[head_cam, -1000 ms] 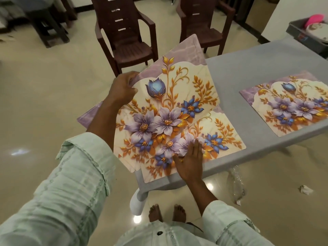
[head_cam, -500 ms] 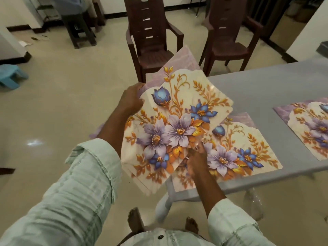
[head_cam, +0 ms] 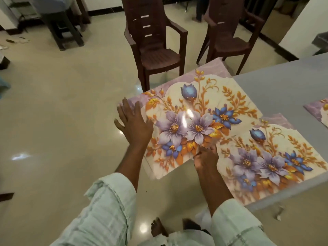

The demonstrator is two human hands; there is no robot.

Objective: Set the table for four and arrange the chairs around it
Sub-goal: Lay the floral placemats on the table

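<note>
A stack of floral placemats (head_cam: pixel 195 110) is tilted over the left corner of the grey table (head_cam: pixel 284 86), partly past its edge. My left hand (head_cam: pixel 133 125) lies flat with fingers spread at the stack's left edge. Fingers curled, my right hand (head_cam: pixel 205 157) holds the stack's near edge. One placemat (head_cam: pixel 269 160) lies flat on the table at the near edge, to the right of the stack. Another placemat (head_cam: pixel 317 110) shows at the right border. Two brown plastic chairs (head_cam: pixel 156 43) (head_cam: pixel 229 32) stand on the floor beyond the table.
A dark stool (head_cam: pixel 62 27) stands at the far left on the glossy floor. My bare feet (head_cam: pixel 158 228) are by the white table leg (head_cam: pixel 204 215). A scrap of litter (head_cam: pixel 278 213) lies under the table's near edge.
My left hand has released its grip on the stack's left edge and spread flat. The stack has dropped lower towards the table corner, and my right hand has shifted onto its near edge.
</note>
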